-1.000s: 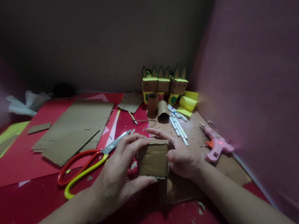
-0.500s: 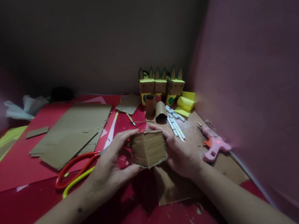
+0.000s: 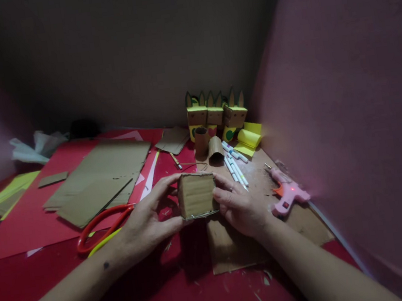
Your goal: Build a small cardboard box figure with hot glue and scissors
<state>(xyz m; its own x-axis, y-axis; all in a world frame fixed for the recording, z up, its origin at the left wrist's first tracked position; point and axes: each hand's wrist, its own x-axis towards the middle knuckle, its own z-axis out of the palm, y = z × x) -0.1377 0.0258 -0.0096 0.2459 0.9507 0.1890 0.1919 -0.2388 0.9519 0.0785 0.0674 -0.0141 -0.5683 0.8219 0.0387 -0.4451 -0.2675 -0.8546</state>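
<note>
Cardboard box (image 3: 198, 195): held up between both hands over the near middle of the red counter (image 3: 149, 298); two panels are shown meeting at an upright edge, with ragged corrugated rims.
Left hand (image 3: 146, 223): clamped on the box's left side, the fingers placed at the far edge and the thumb at the near edge.
Right hand (image 3: 240, 206): clamped on the box's right side, the thumb pressed to the visible panel.
Brown board (image 3: 232, 256): laid flat on the near side, partly covered by the right arm.
Scissors (image 3: 103, 223): laid left of the left hand, red and yellow handles seen, blades hidden.
Glue gun (image 3: 289, 192): pink, laid on its side at right, its red light lit.
Markers (image 3: 239, 169): scattered just beyond the right hand.
Cardboard tubes (image 3: 202, 141): one stood upright, one laid beside it.
Figures (image 3: 214, 113): three, box-headed with pointed ears, stood at the far side.
Yellow paper (image 3: 250, 138): curled, set right of the tubes.
Pencil (image 3: 176, 161): laid left of the tubes.
Cardboard sheets (image 3: 107, 164): spread at left over red paper (image 3: 22, 221).
</note>
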